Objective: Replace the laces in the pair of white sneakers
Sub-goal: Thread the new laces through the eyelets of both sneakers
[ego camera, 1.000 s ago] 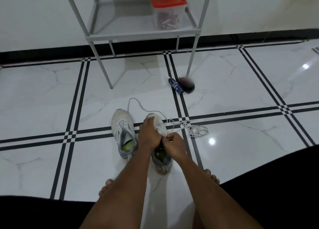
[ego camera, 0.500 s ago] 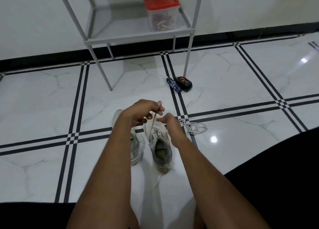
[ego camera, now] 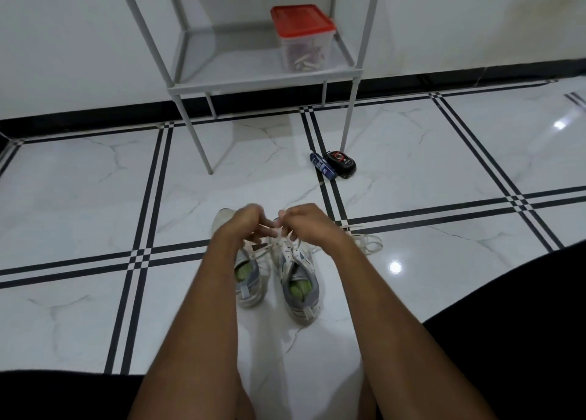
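Two white sneakers sit side by side on a glossy white marble floor (ego camera: 95, 182) crossed by black double lines, heels toward the viewer. The left sneaker (ego camera: 249, 280) is partly covered by the left forearm; the right sneaker (ego camera: 299, 285) shows its grey trim and green insole. Both bare arms reach forward from the near edge.

The left hand (ego camera: 242, 224) and right hand (ego camera: 309, 223) hover close together just above the toe end of the right sneaker, fingers curled, each pinching a strand of a white lace (ego camera: 272, 229) that runs taut between them and down into the eyelets. A second, loose lace (ego camera: 369, 242) lies coiled on the floor just right of the shoes.

Farther away, near a leg of a grey metal shelf rack (ego camera: 263, 77), lie a blue tube (ego camera: 322, 166) and a small black case (ego camera: 342, 163), touching each other. A clear tub with a red lid (ego camera: 301, 37) stands on the rack's low shelf. Wide bare floor spreads to the left and right of the shoes; dark clothing fills both near corners.
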Action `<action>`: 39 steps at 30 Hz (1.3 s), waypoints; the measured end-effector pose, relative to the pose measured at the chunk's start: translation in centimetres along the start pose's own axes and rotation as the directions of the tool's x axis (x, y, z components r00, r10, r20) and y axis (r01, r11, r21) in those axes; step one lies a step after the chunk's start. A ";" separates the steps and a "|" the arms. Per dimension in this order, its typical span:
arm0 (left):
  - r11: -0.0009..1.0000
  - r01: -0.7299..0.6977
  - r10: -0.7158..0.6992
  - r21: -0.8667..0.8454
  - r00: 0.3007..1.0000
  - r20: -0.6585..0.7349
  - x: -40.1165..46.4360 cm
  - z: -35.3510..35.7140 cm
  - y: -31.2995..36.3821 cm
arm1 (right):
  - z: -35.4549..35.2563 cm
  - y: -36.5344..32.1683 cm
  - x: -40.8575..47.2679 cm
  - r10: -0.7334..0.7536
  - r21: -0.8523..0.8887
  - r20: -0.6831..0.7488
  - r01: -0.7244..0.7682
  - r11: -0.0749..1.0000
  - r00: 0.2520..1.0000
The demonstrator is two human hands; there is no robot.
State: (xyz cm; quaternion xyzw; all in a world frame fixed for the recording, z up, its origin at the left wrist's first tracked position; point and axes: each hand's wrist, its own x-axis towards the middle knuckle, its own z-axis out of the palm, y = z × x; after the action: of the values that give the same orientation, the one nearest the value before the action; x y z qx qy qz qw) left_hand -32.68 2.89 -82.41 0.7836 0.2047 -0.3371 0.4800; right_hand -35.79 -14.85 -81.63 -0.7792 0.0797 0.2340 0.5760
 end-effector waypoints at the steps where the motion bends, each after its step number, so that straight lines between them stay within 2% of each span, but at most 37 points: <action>1: 0.989 0.037 -0.029 -0.141 0.998 0.060 0.0 0.1 0.4 | 0.8 0.5 0.0 0.026 -0.061 0.063 -0.022 0.998 0.998; 3: 0.971 0.064 -0.018 -0.229 0.980 0.199 -0.2 0.5 0.4 | 2.3 1.4 0.0 0.067 -0.140 0.148 -0.046 0.989 0.987; 4: 0.961 0.046 0.014 -0.274 0.977 0.214 -0.1 1.0 0.0 | 3.0 2.0 0.1 0.081 -0.189 0.174 -0.047 0.981 0.981; 7: 0.854 -0.027 0.084 -0.519 0.993 0.086 1.3 1.9 -1.5 | 4.3 3.4 0.0 0.162 -0.357 0.249 -0.065 0.932 0.955; 9: 0.811 -0.087 0.082 -0.579 0.996 -0.036 2.4 1.7 -2.3 | 4.8 4.6 0.2 0.211 -0.399 0.272 -0.089 0.912 0.939; 12: 0.896 -0.173 0.102 -0.408 0.976 -0.190 3.3 0.8 -2.8 | 5.8 5.5 0.5 0.194 -0.402 0.214 -0.095 0.911 0.957; 15: 0.963 -0.269 0.245 -0.035 0.918 -0.313 3.5 0.3 -4.0 | 5.9 5.8 0.6 0.108 -0.375 0.146 -0.046 0.926 0.983; 17: 0.948 -0.239 0.299 0.210 0.893 -0.337 3.7 -0.2 -5.2 | 4.5 6.0 0.8 0.039 -0.352 -0.002 -0.037 0.935 0.999; 18: 0.938 -0.222 0.306 0.265 0.890 -0.338 3.9 -0.4 -5.8 | 3.4 6.3 1.1 0.012 -0.377 -0.092 -0.046 0.925 0.996; 20: 0.930 -0.216 0.307 0.296 0.900 -0.309 4.2 -0.5 -6.7 | 1.2 7.3 1.6 -0.007 -0.439 -0.214 -0.090 0.894 0.977; 21: 0.920 -0.227 0.324 0.319 0.899 -0.293 4.3 -0.3 -7.0 | 0.2 7.8 1.7 0.006 -0.444 -0.232 -0.111 0.889 0.973; 26: 0.868 -0.304 0.419 0.393 0.873 -0.250 4.8 2.0 -7.7 | -0.9 9.8 1.4 0.101 -0.435 -0.142 -0.154 0.887 0.985; 31: 0.802 -0.385 0.502 0.457 0.848 -0.167 5.2 4.5 -6.6 | 1.3 10.3 1.0 0.016 -0.567 -0.091 -0.065 0.821 0.996; 36: 0.711 -0.385 0.546 0.589 0.829 -0.117 5.6 6.8 -6.5 | 1.4 9.7 0.8 0.003 -0.680 -0.009 -0.008 0.733 1.000; 39: 0.682 -0.349 0.511 0.643 0.856 -0.078 5.8 8.0 -7.4 | 0.7 9.9 0.8 0.020 -0.700 -0.053 -0.052 0.712 0.998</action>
State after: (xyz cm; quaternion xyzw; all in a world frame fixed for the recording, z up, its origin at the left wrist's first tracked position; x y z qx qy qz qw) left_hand -36.09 -0.85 -93.62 0.9568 -0.0471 -0.1592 0.2386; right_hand -39.22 -17.26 -90.68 -0.9423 0.0123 0.2417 0.2314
